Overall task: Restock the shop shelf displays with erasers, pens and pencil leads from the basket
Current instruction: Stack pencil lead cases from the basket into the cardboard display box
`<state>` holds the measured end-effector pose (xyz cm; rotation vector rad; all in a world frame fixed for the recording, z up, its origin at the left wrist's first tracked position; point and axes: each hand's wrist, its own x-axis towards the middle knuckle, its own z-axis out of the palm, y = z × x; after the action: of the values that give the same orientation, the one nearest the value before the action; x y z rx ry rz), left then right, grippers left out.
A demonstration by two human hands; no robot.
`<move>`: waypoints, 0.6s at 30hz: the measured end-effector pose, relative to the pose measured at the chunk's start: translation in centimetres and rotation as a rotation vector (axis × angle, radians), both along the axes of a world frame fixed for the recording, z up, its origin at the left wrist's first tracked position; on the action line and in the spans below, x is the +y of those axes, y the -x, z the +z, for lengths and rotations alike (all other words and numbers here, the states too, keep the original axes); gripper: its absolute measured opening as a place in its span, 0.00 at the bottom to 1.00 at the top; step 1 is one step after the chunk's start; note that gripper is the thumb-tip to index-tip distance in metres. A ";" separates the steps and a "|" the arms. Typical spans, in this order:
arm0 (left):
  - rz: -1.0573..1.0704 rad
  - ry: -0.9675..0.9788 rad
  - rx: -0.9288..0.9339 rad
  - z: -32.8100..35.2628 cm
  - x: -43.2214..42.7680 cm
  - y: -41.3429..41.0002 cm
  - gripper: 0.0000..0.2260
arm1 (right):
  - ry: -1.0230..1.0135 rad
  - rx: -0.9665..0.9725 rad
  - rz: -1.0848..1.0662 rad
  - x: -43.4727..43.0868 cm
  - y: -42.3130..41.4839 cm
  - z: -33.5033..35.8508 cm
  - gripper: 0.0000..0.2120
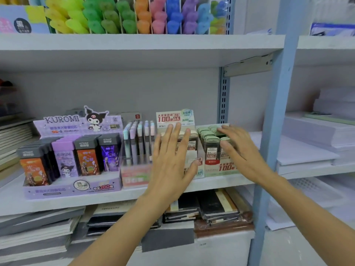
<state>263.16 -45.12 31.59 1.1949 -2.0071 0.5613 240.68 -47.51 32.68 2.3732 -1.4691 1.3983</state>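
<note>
The left hand [171, 162] is flat with its fingers spread wide, and it holds nothing. It is in front of the cream cardboard display box with the red "100" sign [175, 118]. That box holds small clear cases of pencil leads, mostly hidden behind the palm. I cannot tell if the hand touches them.

The right hand [238, 148] is spread open too, and empty. Its fingertips seem to rest on the rows of green-topped clear lead cases [206, 134], which sit just under and to the left of the fingers.

This looks like tidying the rows so they stand neat. To do it well, push softly with flat fingers so every case stands straight and snug. Do not tip the cases over the front of their boxes. Keep both boxes back from the edge of the white shelf board [221, 184] below the wrists.

Left of the left hand stand pastel pens [138, 143]. The basket is not in sight.
</note>
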 end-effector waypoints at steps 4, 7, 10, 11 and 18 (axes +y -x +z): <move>-0.003 -0.055 -0.045 -0.1 -1.1 2.4 0.32 | 0.054 -0.227 -0.016 0.0 1.5 -0.8 0.29; 0.032 -0.131 -0.055 0.3 -2.0 3.8 0.34 | -0.052 -0.280 0.014 0.4 1.3 -1.4 0.30; 0.054 -0.157 -0.068 0.5 -2.3 5.0 0.32 | -0.114 -0.302 0.148 0.1 0.0 -2.0 0.27; 0.048 -0.160 -0.060 0.5 -2.2 5.2 0.32 | -0.124 -0.286 0.141 -0.1 -0.2 -2.1 0.30; -0.115 -0.070 0.021 0.4 -1.4 4.8 0.32 | 0.203 -0.230 0.002 0.3 1.8 -1.1 0.22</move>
<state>258.36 -46.52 31.94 1.1134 -2.0777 0.4226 238.92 -47.24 31.63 2.1529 -1.2934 1.7766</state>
